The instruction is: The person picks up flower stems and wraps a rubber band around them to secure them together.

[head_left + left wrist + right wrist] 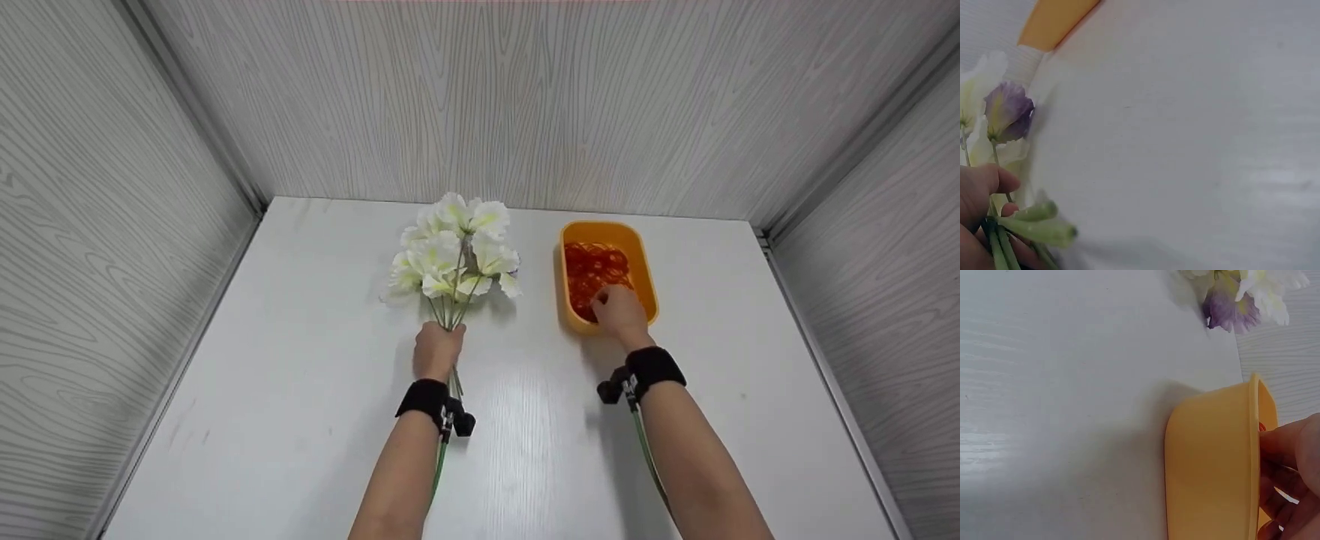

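Note:
My left hand (437,352) grips the stems of a bunch of white artificial flowers (442,255) just below the blossoms. In the left wrist view, green stems (1002,247) pass through its curled fingers, and one purple flower (1008,109) shows among the white ones. An orange-yellow plastic container (630,238) holds a tangle of thin red rubber bands (589,270). My right hand (621,311) reaches over its near end, fingers bent down into it. Its fingertips are partly hidden behind the container wall (1213,461), and I cannot tell whether they pinch a band.
A white tabletop (525,450) lies under everything. Grey wood-grain panels (510,97) rise at the back and on both sides. Each wrist wears a black strap (655,367) with a small camera and a green cable (651,454).

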A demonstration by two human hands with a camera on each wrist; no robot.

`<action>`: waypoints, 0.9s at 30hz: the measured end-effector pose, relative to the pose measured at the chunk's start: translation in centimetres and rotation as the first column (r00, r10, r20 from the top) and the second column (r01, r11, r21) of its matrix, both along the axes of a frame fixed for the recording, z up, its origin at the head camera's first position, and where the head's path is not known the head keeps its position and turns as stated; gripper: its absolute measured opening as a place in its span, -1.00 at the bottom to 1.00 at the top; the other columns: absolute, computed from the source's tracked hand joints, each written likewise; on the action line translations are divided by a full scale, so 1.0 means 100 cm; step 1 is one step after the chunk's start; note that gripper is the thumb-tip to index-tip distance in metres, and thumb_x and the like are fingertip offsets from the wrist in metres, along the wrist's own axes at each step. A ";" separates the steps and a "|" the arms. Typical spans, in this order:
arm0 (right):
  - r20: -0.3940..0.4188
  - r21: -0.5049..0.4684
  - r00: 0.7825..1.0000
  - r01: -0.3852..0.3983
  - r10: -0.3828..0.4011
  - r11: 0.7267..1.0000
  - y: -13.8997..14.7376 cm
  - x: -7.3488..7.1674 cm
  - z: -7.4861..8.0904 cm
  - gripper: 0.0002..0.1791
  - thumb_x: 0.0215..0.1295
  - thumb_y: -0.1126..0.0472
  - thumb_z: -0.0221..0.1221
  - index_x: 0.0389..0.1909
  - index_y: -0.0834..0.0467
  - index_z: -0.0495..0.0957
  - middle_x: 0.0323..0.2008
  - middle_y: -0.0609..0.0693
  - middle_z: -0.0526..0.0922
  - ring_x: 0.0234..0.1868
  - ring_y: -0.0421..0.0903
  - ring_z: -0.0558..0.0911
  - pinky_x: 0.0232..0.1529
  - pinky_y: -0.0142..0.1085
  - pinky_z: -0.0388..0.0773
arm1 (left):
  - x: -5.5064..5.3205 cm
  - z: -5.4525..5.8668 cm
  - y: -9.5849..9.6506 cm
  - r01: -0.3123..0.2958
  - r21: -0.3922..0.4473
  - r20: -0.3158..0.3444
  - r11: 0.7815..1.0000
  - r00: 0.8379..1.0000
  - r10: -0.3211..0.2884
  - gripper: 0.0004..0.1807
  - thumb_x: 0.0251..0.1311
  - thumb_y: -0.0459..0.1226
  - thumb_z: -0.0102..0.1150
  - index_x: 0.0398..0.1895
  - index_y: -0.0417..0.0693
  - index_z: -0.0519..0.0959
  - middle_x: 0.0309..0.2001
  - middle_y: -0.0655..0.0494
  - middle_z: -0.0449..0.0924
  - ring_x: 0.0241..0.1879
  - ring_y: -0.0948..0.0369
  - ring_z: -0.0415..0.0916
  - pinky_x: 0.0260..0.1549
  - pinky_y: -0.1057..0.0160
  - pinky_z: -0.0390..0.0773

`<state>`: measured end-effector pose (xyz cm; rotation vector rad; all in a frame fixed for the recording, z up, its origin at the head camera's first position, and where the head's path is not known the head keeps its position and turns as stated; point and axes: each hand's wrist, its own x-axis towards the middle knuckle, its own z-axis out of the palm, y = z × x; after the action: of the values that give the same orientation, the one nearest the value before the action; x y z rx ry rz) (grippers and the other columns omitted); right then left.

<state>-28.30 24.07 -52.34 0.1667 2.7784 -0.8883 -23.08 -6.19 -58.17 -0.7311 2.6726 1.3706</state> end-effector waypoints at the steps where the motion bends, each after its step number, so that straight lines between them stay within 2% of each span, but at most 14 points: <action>1: -0.003 -0.011 1.000 0.005 -0.006 1.000 0.001 0.000 0.001 -0.79 0.45 0.23 0.07 -0.10 0.23 0.62 -0.26 0.13 0.58 -0.27 0.03 0.52 -0.24 -0.23 0.48 | 0.000 0.000 -0.001 -0.003 -0.002 -0.002 1.000 1.000 0.003 -0.63 0.20 -0.01 0.24 -0.41 -0.16 0.52 -0.46 -0.02 0.59 -0.46 0.03 0.56 -0.44 0.04 0.47; 7: -0.042 -0.051 0.998 0.049 -0.051 0.998 0.006 -0.002 0.005 -0.78 0.43 0.22 0.13 -0.07 0.22 0.65 -0.26 0.11 0.62 -0.29 0.01 0.53 -0.28 -0.25 0.51 | -0.006 0.001 -0.001 0.013 0.012 -0.041 1.000 0.999 -0.013 -0.66 0.31 -0.06 0.15 -0.45 -0.15 0.49 -0.46 -0.02 0.56 -0.45 0.05 0.50 -0.40 0.07 0.43; 9: -0.096 -0.042 0.994 0.045 -0.048 0.998 0.007 -0.002 0.006 -0.79 0.41 0.21 0.15 -0.11 0.24 0.66 -0.30 0.11 0.62 -0.34 -0.01 0.55 -0.34 -0.26 0.50 | -0.008 0.000 0.000 0.032 0.077 -0.062 0.997 0.998 -0.027 -0.70 0.36 -0.11 0.09 -0.42 -0.16 0.49 -0.48 -0.02 0.56 -0.50 0.09 0.51 -0.43 0.12 0.46; 11: -0.160 -0.041 0.986 0.036 -0.042 0.999 0.007 -0.003 0.006 -0.81 0.39 0.22 0.17 -0.16 0.26 0.66 -0.36 0.12 0.63 -0.41 -0.03 0.57 -0.40 -0.27 0.50 | -0.010 0.000 0.001 0.048 0.174 -0.078 0.984 0.996 -0.035 -0.73 0.41 -0.16 0.04 -0.35 -0.19 0.49 -0.50 -0.03 0.55 -0.54 0.13 0.53 -0.48 0.17 0.51; 13: -0.225 -0.052 0.974 0.022 -0.033 0.998 0.006 -0.004 0.006 -0.80 0.38 0.22 0.18 -0.20 0.29 0.67 -0.41 0.13 0.64 -0.47 -0.03 0.59 -0.44 -0.25 0.50 | -0.011 -0.001 0.001 0.055 0.270 -0.086 0.961 0.996 -0.033 -0.75 0.45 -0.19 -0.01 -0.27 -0.23 0.48 -0.52 -0.03 0.56 -0.59 0.18 0.57 -0.53 0.23 0.56; 15: -0.276 -0.065 0.961 0.009 -0.026 0.998 0.005 -0.004 0.007 -0.79 0.38 0.23 0.17 -0.23 0.31 0.65 -0.42 0.14 0.63 -0.49 -0.03 0.59 -0.44 -0.24 0.49 | -0.012 -0.001 0.001 0.057 0.366 -0.092 0.929 0.995 -0.025 -0.74 0.48 -0.22 -0.06 -0.18 -0.29 0.46 -0.53 -0.04 0.56 -0.62 0.19 0.59 -0.56 0.25 0.59; 18: -0.320 -0.101 0.947 -0.011 -0.022 0.995 0.002 -0.004 0.009 -0.81 0.38 0.25 0.16 -0.24 0.33 0.61 -0.40 0.15 0.62 -0.45 -0.02 0.58 -0.37 -0.21 0.49 | -0.014 0.001 0.001 0.046 0.488 -0.110 0.872 0.994 0.009 -0.73 0.50 -0.25 -0.10 -0.10 -0.37 0.42 -0.52 -0.04 0.52 -0.62 0.20 0.57 -0.56 0.25 0.61; 21: -0.320 -0.147 0.947 -0.033 -0.016 0.989 -0.002 -0.002 0.012 -0.87 0.36 0.27 0.17 -0.27 0.30 0.55 -0.36 0.15 0.58 -0.37 0.01 0.52 -0.30 -0.20 0.48 | -0.015 0.005 0.000 0.032 0.610 -0.134 0.792 0.989 0.063 -0.75 0.51 -0.29 -0.12 -0.08 -0.39 0.38 -0.52 0.00 0.45 -0.63 0.24 0.47 -0.59 0.30 0.55; 25: -0.293 -0.211 0.956 -0.073 0.008 0.975 -0.009 0.001 0.016 -0.90 0.34 0.30 0.19 -0.30 0.27 0.50 -0.35 0.13 0.54 -0.32 0.03 0.50 -0.28 -0.21 0.49 | -0.018 0.009 -0.001 0.027 0.756 -0.162 0.654 0.976 0.147 -0.82 0.53 -0.26 -0.14 -0.15 -0.24 0.34 -0.55 0.10 0.28 -0.69 0.31 0.23 -0.68 0.38 0.32; 27: -0.283 -0.219 0.959 -0.089 0.024 0.972 -0.014 0.003 0.017 -0.90 0.33 0.30 0.19 -0.30 0.26 0.50 -0.35 0.12 0.56 -0.32 0.02 0.52 -0.28 -0.23 0.50 | -0.020 0.012 -0.001 0.029 0.829 -0.166 0.559 0.967 0.196 -0.82 0.53 -0.22 -0.15 -0.18 -0.17 0.31 -0.58 0.16 0.20 -0.71 0.33 0.14 -0.71 0.40 0.23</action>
<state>-28.03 22.70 -50.60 -0.0844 2.8803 -1.2999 -25.05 -6.34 -56.95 -0.5725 1.6909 2.5670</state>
